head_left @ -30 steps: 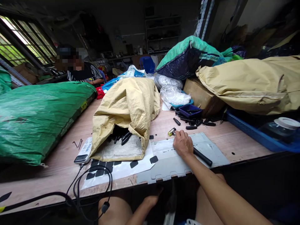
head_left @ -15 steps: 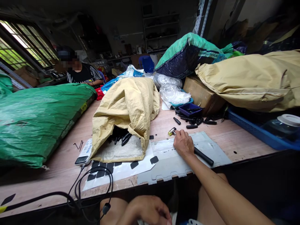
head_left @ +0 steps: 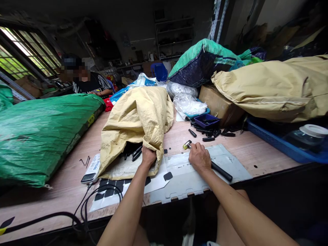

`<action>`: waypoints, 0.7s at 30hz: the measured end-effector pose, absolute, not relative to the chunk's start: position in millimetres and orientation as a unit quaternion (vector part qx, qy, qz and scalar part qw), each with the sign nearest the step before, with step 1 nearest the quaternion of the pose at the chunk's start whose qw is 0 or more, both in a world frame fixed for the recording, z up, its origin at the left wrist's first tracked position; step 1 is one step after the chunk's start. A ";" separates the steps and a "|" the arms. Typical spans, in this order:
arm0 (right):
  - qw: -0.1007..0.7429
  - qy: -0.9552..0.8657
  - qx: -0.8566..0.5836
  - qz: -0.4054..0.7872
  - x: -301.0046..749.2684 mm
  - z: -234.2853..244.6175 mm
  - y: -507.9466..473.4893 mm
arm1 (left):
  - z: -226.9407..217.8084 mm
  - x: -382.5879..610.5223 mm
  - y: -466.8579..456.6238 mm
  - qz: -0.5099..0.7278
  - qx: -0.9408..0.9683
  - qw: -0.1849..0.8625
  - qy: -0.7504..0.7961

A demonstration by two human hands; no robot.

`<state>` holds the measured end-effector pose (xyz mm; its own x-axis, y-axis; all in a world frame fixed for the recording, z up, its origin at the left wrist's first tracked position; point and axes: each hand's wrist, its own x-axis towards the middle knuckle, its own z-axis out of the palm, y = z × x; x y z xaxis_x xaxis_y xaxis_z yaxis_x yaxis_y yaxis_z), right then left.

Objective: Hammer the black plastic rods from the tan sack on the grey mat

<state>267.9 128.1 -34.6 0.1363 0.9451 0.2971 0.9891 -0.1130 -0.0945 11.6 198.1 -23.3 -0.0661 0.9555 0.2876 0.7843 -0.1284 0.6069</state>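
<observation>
My right hand [head_left: 199, 157] is closed around a small hammer [head_left: 221, 171] lying on a grey plastic sheet [head_left: 228, 153]. The hammer's shiny head with a yellowish face pokes out past my fingers, and its black handle shows behind my palm. My left hand [head_left: 148, 156] reaches into the mouth of a tan woven bag [head_left: 138, 116], at the right side of the opening. The bag's folded edge hides its fingers. Beside that hand, black pen-like pieces [head_left: 137, 153] lie inside the bag on its pale inner surface.
Black handles [head_left: 208, 139] lie scattered by a purple tray [head_left: 207, 120]. A green sack [head_left: 48, 136] fills the left, near a white device [head_left: 89, 174] and a black cable [head_left: 46, 215]. On the right are a cardboard box [head_left: 215, 100] and a blue basket [head_left: 274, 138]. Another person [head_left: 89, 82] sits beyond.
My left hand has risen from my lap and gone into the tan bag's mouth. My right hand stays on the hammer. The view has shifted slightly.
</observation>
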 end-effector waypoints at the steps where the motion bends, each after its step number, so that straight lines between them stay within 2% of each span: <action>1: 0.136 -0.652 -0.742 -0.082 267.9 -34.7 128.1 | -25.8 14.7 199.8 0.317 0.696 0.124 0.633; 5: 0.134 -0.650 -0.743 -0.081 267.8 -34.4 127.8 | -29.9 10.8 195.1 0.263 0.748 0.084 0.603; 12: 0.136 -0.651 -0.742 -0.080 267.2 -33.4 127.5 | -24.5 -27.3 168.6 0.162 0.758 -0.055 0.629; 16: 0.137 -0.651 -0.742 -0.080 267.0 -33.4 127.6 | -19.3 -48.3 151.5 0.257 0.735 -0.069 0.623; 21: 0.135 -0.651 -0.743 -0.077 267.1 -33.5 127.7 | -22.8 -74.3 129.0 0.348 0.592 -0.084 0.722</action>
